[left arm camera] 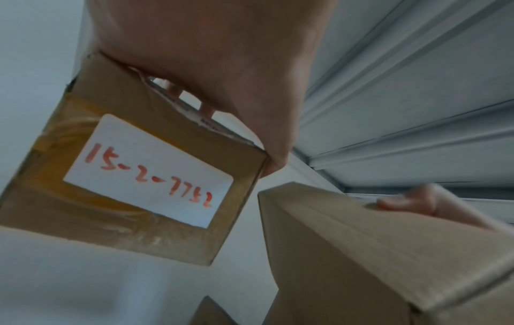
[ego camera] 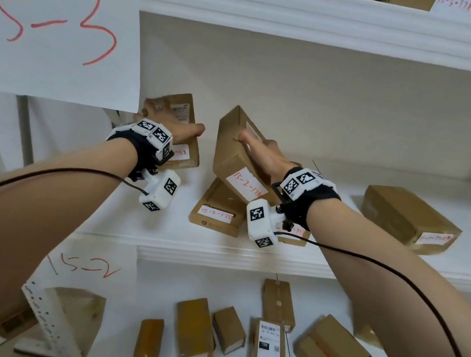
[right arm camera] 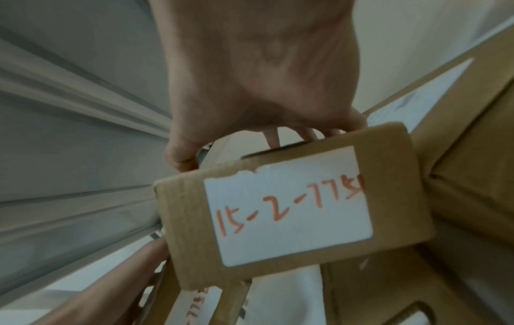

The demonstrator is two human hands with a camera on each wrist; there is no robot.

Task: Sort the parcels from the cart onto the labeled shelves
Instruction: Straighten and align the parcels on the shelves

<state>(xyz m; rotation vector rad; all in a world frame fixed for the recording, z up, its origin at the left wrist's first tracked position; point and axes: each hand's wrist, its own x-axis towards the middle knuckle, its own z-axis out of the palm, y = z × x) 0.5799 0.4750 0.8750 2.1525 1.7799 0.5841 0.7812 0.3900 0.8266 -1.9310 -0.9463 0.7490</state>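
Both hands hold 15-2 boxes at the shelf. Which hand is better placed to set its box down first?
Left, probably. The left hand holds its box low over bare shelf; the right hand's box is tilted over flat boxes.

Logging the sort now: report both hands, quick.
Left hand: gripping the brown cardboard parcel labeled 15-2-7752.
Right hand: gripping the tilted brown cardboard parcel labeled 15-2-77.

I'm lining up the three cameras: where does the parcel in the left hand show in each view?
Head: parcel left of centre, on the middle shelf.
Left wrist: left half, label 15-2-77 and two blurred digits.
Right wrist: only a label sliver at the bottom, probably this parcel.
Shared landmark: the right-hand parcel.
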